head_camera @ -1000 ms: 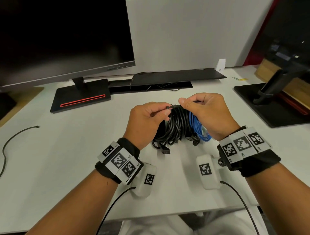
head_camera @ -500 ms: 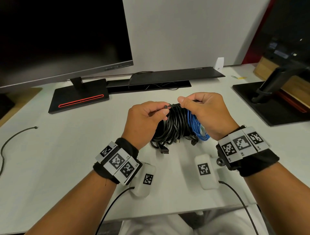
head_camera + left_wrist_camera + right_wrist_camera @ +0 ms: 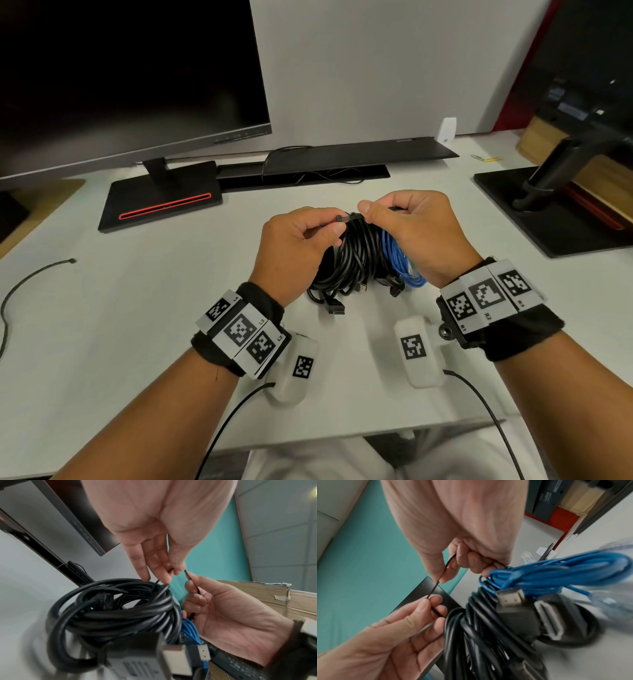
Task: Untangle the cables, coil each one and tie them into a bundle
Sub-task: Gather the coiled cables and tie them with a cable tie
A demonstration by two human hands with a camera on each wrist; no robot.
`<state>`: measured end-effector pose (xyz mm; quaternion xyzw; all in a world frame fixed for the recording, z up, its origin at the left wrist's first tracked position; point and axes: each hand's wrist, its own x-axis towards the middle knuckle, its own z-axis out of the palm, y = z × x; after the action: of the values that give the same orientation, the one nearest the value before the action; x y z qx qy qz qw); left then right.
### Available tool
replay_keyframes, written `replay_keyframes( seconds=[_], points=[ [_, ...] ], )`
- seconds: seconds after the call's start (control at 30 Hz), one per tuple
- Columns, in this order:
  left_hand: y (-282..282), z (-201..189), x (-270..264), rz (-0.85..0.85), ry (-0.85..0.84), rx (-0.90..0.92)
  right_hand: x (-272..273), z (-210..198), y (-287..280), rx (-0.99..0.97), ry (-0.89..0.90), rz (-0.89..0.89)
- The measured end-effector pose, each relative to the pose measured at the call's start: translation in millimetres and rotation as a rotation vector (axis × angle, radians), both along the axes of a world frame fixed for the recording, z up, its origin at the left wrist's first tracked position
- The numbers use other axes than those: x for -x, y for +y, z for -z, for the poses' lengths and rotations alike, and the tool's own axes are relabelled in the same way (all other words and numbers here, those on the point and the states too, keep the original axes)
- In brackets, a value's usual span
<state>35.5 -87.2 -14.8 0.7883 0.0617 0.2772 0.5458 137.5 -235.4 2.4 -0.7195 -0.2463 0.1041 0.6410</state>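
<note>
- Black tie [image 3: 435,588] pinched between left hand [image 3: 294,253] and right hand [image 3: 414,233] fingertips, all fingers curled.
- Below the fingers: black cables [image 3: 352,260], blue cable [image 3: 400,263], coiled together.

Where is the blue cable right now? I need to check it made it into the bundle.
In the head view the blue cable lies coiled on the right side of the bundle, pressed against the black cables, just under the right hand.

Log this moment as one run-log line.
stage: tying bundle | left hand: pinches thin black tie | right hand: pinches tie's other end | coiled black cables and blue cable: on white desk
</note>
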Motion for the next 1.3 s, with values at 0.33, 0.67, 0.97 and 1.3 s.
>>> replay_keyframes(
  seconds=[0.33,0.67,0.97,1.3],
  points=[
    [-5,0,1,0.009,0.006,-0.017,6,1,4,-0.016,-0.011,-0.073],
    [3,-2,0,0.040,0.063,0.125,7,-2,3,-0.006,-0.110,-0.239],
    [8,-13,3,0.160,0.252,0.448,4,-3,3,0.098,-0.227,-0.176],
    [27,-35,8,0.060,0.107,0.330,-18,4,-10,0.288,-0.352,-0.102]
  ],
)
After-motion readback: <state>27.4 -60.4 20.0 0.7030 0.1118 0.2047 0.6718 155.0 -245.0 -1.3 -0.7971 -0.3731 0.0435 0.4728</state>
